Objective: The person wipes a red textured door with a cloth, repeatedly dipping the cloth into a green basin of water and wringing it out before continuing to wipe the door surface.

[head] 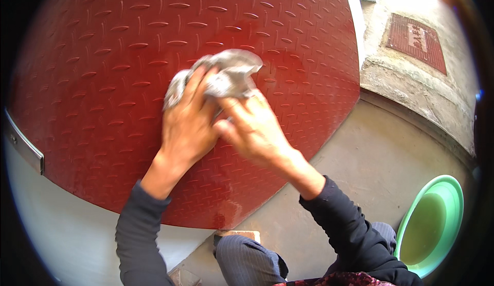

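Both hands press a crumpled, light grey cloth (231,73) against a red diamond-plate panel (127,89). My left hand (189,124) lies on the cloth's left part, its fingers spread over the fabric. Close beside it on the right, my right hand (254,124) has its fingers on the cloth's lower right edge, with the thumb near my left hand. Motion blurs the cloth and fingers a little, and the palms are hidden. Around the cloth the red surface looks glossy.
A green plastic basin (457,208) of murky water stands on the concrete floor (370,147) at lower right. A red doormat (436,54) with writing lies at upper right, beyond a concrete ledge. At far left is a metal handle (29,147). A brick-like block (251,235) sits near my knee.
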